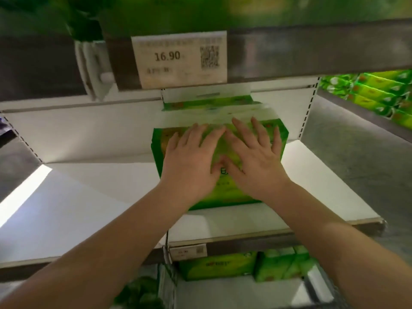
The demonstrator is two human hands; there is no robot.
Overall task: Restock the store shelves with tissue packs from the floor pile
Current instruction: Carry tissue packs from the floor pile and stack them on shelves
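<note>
Tissue pack (223,188), green and film-wrapped, lay flat mid-shelf under both hands, the left hand (191,157) and right hand (252,155) pressing it with fingers spread wide and straight. It looked light, soft and slick, best pushed from its near face or gripped at the side edges. Beyond it another green pack (209,104) stood against the back wall, with bare white shelf (93,197) either side and the price tag (179,59) overhead.

Tissue pack (219,139) glossy green plastic wrap; shelf board (93,197) smooth matt white; price tag (179,59) matt paper.
</note>
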